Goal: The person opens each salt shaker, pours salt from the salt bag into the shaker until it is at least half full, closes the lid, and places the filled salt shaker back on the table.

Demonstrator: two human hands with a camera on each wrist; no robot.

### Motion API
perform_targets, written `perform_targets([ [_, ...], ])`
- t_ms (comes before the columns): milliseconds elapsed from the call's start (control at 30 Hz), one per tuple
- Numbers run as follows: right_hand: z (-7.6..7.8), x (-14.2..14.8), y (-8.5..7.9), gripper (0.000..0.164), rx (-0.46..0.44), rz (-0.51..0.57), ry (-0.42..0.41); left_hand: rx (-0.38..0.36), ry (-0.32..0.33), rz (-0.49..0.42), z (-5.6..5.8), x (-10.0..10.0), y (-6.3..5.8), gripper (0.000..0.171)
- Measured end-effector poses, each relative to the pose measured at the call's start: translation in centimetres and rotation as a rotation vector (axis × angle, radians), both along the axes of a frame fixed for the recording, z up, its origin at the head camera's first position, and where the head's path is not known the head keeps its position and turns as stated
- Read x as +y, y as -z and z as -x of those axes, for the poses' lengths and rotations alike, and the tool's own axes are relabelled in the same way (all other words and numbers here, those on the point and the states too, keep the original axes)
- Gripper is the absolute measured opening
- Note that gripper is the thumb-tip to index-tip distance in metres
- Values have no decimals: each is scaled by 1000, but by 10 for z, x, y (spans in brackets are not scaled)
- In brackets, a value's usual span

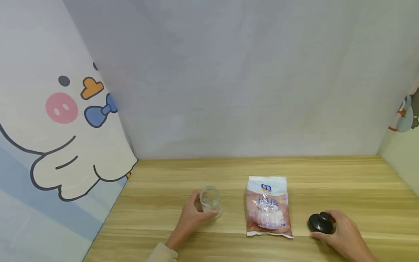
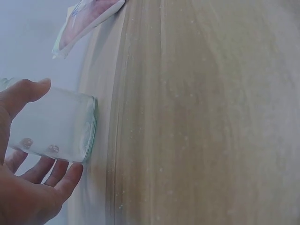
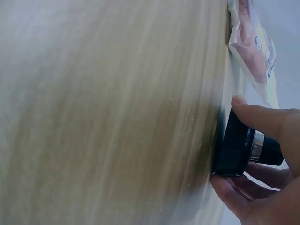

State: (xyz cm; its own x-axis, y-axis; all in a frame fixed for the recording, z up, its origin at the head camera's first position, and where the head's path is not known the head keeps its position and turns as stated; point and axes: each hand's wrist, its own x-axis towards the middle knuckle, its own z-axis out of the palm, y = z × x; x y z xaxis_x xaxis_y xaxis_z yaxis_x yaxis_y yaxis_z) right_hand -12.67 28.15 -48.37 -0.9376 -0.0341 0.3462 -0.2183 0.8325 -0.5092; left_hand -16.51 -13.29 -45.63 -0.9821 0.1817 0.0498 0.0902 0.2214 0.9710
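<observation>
A clear glass jar (image 1: 211,198) with an open top stands upright at the middle left of the tabletop. My left hand (image 1: 192,215) grips its side, with the thumb on one side and the fingers on the other, as the glass jar (image 2: 56,124) in the left wrist view also shows. On the right, my right hand (image 1: 344,234) holds a round black lid (image 1: 319,224) with a knob on top. In the right wrist view, thumb and fingers pinch the lid's rim (image 3: 234,145), and a silver band circles the knob's neck. The lid is at or just above the table.
Between the hands a salt packet (image 1: 269,209), white and reddish-brown with Chinese print, lies flat on the wood-grain table (image 1: 183,171). A grey-white backdrop (image 1: 248,83) rises at the table's far edge. A cartoon-printed sheet (image 1: 108,153) borders the left side.
</observation>
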Motion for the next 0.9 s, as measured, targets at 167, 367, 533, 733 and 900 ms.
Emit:
perform_targets([
  [167, -2, 0, 1, 71, -6, -9, -17, 1, 25, 12, 8, -5, 19, 70],
  [367, -4, 1, -4, 76, -72, -3, -32, 35, 25, 61, 11, -7, 12, 78],
  [533, -4, 2, -11, 77, -131, 4, -58, 52, 8, 105, 12, -3, -15, 76],
  [733, -5, 1, -21, 75, -135, 4, -48, 135, -7, 154, 28, 0, -20, 70],
  [900, -6, -2, -34, 71, -124, 7, -38, 151, 2, 172, 34, 7, -32, 66],
])
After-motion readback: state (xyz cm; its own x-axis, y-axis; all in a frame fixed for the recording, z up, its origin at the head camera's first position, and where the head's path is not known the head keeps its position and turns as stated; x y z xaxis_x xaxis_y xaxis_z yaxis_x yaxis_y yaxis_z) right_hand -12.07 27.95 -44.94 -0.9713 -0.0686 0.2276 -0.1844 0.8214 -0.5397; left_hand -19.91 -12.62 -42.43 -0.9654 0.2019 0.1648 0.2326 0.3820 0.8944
